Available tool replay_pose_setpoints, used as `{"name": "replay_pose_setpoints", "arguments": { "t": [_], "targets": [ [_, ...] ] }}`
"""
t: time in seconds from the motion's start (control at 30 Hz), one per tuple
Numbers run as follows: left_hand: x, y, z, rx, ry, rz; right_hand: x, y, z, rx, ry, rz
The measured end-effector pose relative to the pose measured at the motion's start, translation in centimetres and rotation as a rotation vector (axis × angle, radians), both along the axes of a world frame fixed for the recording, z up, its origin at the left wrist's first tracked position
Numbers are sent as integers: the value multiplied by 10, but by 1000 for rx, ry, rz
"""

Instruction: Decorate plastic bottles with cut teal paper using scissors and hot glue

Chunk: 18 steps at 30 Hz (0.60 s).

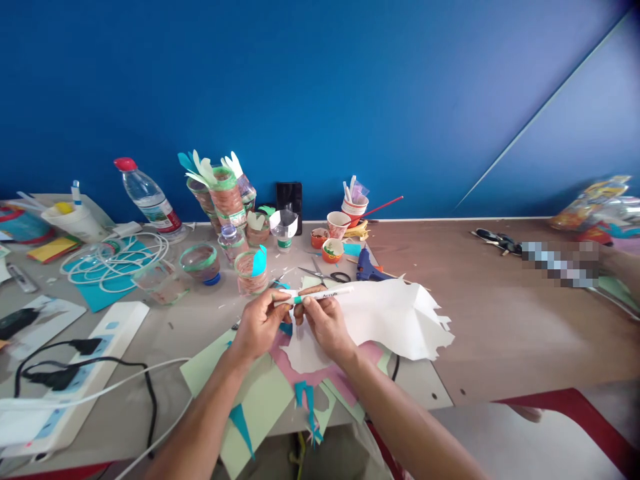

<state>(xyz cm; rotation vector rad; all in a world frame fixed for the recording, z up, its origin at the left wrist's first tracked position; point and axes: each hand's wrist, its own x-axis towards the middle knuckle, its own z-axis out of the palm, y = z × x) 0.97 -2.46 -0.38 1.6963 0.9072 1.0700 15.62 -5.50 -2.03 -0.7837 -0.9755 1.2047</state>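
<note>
Both my hands grip one white acrylic marker [334, 293] with a green band, held level above the papers. My left hand [261, 322] pinches its left end, and my right hand [325, 328] holds the barrel, thumb near the green band. Beneath them lies a large cut sheet of white paper [395, 317] with a ragged right edge. Pink paper [286, 363] shows under it, along with pale green sheets [263, 407] and blue paper scraps [242, 430]. Scissors [325, 273] and a blue glue gun [369, 265] lie just beyond my hands.
Cut bottles wrapped in brown cord [225, 193], paper cups [339, 225] and a leaning phone [290, 203] stand along the wall. A power strip [107, 373] with cables and a coiled white cable [117, 263] occupy the left. Another person's arm [623, 270] reaches in at right.
</note>
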Motion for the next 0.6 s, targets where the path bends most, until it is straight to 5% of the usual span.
{"name": "replay_pose_setpoints", "arguments": {
  "t": [0.3, 0.4, 0.5, 0.6],
  "targets": [
    [0, -2, 4, 154, 167, 85, -5, 4, 4, -45, 29, 39],
    [-4, 2, 4, 298, 224, 176, 6, 12, 12, -95, 55, -53],
    [-11, 10, -1, 313, 236, 297, 27, 22, 19, -172, 265, -248],
    [-15, 16, -5, 205, 356, 361, 47, 28, 23, -290, 482, -246]
  ]
}}
